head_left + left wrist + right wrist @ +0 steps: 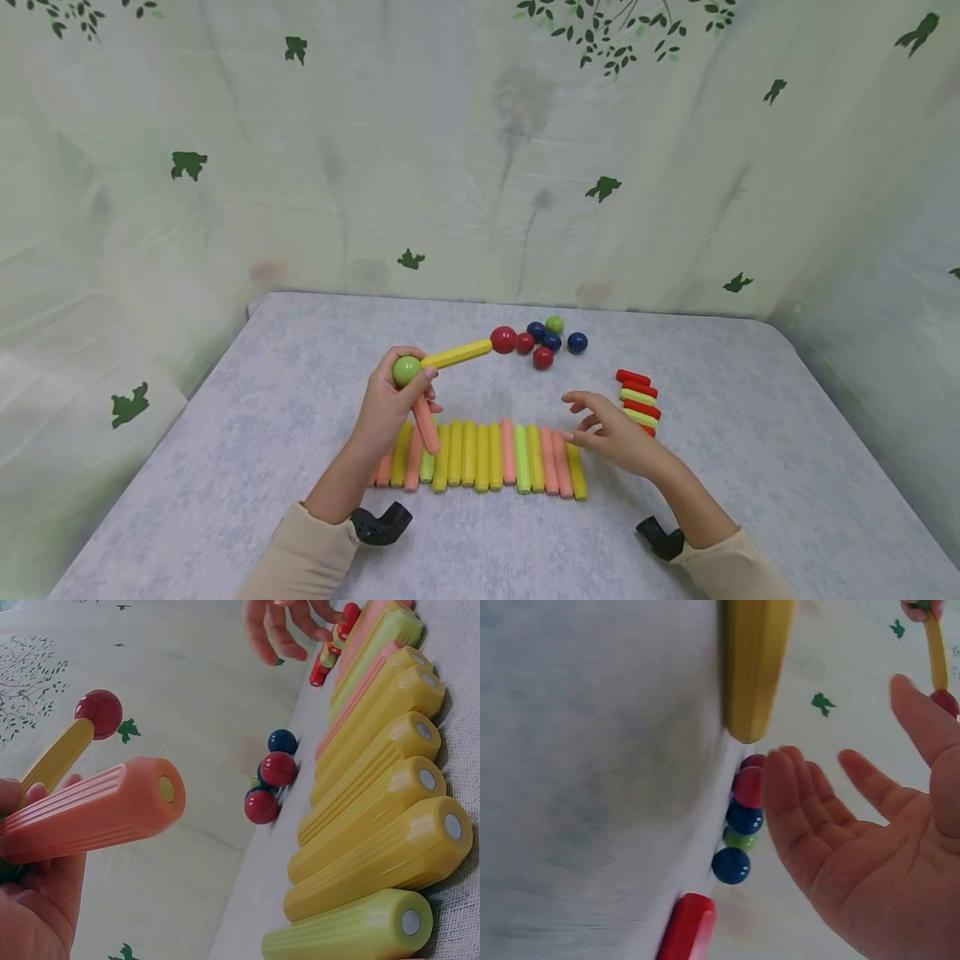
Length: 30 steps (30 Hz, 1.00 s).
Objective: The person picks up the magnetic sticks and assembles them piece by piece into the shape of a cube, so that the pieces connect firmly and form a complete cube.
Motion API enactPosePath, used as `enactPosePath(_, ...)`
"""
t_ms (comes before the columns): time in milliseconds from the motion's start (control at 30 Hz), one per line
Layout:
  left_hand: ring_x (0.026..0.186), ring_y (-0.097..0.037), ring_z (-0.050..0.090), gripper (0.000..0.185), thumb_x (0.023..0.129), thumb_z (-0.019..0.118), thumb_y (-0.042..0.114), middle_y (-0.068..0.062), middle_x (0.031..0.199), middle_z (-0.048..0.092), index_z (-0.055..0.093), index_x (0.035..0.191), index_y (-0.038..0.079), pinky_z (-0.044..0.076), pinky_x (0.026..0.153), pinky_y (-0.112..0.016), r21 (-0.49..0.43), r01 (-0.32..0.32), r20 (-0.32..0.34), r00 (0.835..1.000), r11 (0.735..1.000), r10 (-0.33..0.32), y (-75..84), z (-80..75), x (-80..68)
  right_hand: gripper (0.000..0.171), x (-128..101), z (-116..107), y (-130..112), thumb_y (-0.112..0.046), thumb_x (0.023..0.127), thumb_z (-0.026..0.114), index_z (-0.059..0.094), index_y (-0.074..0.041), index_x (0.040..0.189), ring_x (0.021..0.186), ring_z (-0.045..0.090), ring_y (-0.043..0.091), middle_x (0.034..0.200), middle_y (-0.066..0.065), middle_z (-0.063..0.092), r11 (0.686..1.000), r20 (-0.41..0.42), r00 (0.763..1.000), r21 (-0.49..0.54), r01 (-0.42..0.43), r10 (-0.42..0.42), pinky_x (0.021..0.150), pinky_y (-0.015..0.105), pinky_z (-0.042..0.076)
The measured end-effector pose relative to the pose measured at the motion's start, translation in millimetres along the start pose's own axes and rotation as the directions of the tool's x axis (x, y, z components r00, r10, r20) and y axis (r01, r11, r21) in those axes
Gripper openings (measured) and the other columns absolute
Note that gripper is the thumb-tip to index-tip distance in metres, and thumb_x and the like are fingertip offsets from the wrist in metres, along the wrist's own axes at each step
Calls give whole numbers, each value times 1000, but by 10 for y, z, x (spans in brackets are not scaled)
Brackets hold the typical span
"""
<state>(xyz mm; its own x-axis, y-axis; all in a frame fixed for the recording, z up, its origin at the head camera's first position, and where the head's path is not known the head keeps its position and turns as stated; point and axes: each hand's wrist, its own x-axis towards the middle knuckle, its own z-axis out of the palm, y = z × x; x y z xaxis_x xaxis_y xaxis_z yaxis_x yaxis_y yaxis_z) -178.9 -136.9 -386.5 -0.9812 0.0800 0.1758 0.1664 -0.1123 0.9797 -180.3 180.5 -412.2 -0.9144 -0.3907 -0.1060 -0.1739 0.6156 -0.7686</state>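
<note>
My left hand [386,400] holds a joined piece above the table: a green ball [407,370] with a yellow magnetic rod [456,354] and a pink rod [425,423] coming off it. A red ball [503,339] sits at the yellow rod's far end. In the left wrist view the pink rod's free end [166,789] shows a round metal disc. My right hand [615,433] hovers over the right end of a row of rods, fingers loosely bent and holding nothing. The right wrist view shows its palm and spread fingers [810,802].
The row of yellow, pink and light green rods [482,457] lies side by side before me. Behind it several blue, red and green balls [543,358] are grouped. Short red and light green rods [640,392] lie at the right. A printed cloth [450,167] hangs behind the table.
</note>
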Motion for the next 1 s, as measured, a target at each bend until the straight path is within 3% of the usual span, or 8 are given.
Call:
enactPosePath(167, 56, -18, 56, 33, 87, 60, 20, -17, 76, 49, 42, 108, 4, 53, 60, -40, -7, -4, 1, 1000, 1000, 4, 10, 2, -3, 48, -49, 66, 101, -26, 79, 69, 51, -9, 119, 82, 52, 16, 97, 3, 53, 993, 38, 998, -110, -48, 52, 68, 29, 48)
enactPosePath(367, 56, -16, 55, 34, 88, 59, 19, -17, 76, 49, 40, 110, 2, 53, 60, -39, -3, -3, 4, 1000, 1000, 3, 16, -2, -3, 39, -60, 153, 74, -23, 80, 68, 50, -10, 112, 55, 45, 15, 66, 1, 48, 969, 67, 987, -212, -127, 145, 49, 25, 37)
enactPosePath(500, 55, -17, 56, 34, 88, 59, 19, -17, 76, 49, 40, 109, 1, 53, 60, -39, 7, 3, 4, 1000, 1000, -4, 21, -4, -5, 36, -35, 194, 10, -22, 80, 68, 49, -11, 107, 52, 45, 16, 64, 3, 48, 950, 9, 978, -241, -201, 209, 48, 25, 37)
enactPosePath(600, 56, -17, 56, 34, 87, 60, 19, -17, 76, 49, 41, 109, 2, 53, 60, -39, 9, 3, 4, 1000, 1000, -3, 22, -3, -5, 35, 10, 167, -47, -20, 79, 69, 49, -13, 107, 54, 47, 17, 69, 3, 50, 951, -53, 976, -220, -217, 210, 49, 26, 41)
enactPosePath(767, 55, -18, 56, 32, 87, 61, 20, -16, 74, 49, 42, 108, 5, 53, 60, -40, 0, -1, 10, 1000, 1000, 1, 19, 11, -10, 37, 140, 79, -246, -15, 79, 67, 49, -10, 112, 68, 52, 17, 81, 2, 54, 986, -146, 984, -123, -117, 99, 57, 27, 48)
enactPosePath(1000, 53, -19, 55, 30, 87, 60, 18, -14, 70, 49, 43, 107, 5, 52, 59, -41, -21, -22, 33, 999, 1000, 23, -13, 36, -19, 29, 327, 81, -563, -14, 82, 64, 51, -10, 109, 81, 54, 16, 89, 0, 59, 996, -152, 985, -42, 76, -82, 69, 28, 49)
